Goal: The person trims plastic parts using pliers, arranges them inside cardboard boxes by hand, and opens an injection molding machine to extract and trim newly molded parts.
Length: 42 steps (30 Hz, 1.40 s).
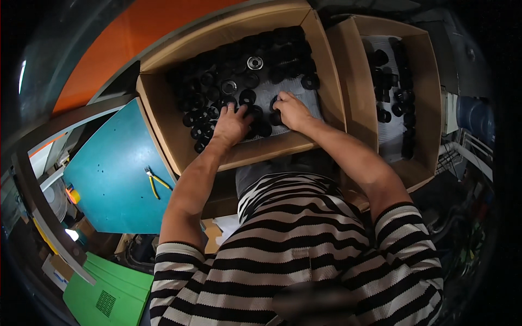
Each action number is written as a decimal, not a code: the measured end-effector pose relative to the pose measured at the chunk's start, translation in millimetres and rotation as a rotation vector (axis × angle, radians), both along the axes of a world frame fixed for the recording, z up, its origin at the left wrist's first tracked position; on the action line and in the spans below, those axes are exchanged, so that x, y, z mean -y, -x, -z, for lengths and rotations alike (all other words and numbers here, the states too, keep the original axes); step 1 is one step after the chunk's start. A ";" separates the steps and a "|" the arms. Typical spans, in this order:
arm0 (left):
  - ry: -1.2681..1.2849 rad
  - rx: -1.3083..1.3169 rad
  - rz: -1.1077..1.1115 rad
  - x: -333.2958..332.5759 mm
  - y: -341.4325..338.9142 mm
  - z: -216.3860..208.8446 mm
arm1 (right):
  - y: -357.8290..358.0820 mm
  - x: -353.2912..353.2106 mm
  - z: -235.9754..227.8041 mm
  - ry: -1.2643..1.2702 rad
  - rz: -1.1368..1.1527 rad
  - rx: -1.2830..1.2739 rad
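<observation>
In a large cardboard box (157,127) in front of me lie many black ring-shaped parts (229,87), some standing on edge and some flat. My left hand (234,126) reaches in over the loose heap at the near left, fingers spread, their tips touching the parts. My right hand (293,111) pinches a black cylindrical part (274,102) between thumb and fingers, above a translucent ribbed plastic liner (296,87). Another black part sits just below those fingers. One part with a shiny metal ring (255,63) lies farther back. Rows of parts line the far and right sides.
A second cardboard box (429,108) to the right holds similar black parts on a liner. At left, yellow-handled cutters (154,180) lie on a teal tabletop (111,182). A green plastic panel (109,288) is at lower left, and a blue container (477,117) stands far right.
</observation>
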State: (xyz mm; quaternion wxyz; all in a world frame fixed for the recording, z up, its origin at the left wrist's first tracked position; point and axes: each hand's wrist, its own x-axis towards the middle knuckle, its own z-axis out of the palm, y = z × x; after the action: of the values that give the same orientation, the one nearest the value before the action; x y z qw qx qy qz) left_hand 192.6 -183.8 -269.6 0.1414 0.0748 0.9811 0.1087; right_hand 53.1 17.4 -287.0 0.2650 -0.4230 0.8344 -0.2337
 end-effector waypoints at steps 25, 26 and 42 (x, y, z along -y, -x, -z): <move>-0.611 -0.070 -0.612 23.7 2.1 -40.5 | 5.2 -19.5 52.8 -0.128 -0.076 0.432; -0.644 -0.046 -0.673 26.7 2.1 -42.7 | 4.7 -18.2 52.6 -0.098 -0.047 0.425; -1.008 -0.124 -0.583 -59.8 151.8 -190.8 | 33.3 -139.0 -166.4 0.549 0.527 0.477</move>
State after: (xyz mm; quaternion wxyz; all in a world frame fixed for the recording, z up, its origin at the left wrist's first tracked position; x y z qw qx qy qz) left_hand 40.8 -124.0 -78.8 -0.0051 -0.1341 0.7948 0.5919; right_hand 19.8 156.3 -120.5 0.2593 -0.1849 0.7363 -0.5970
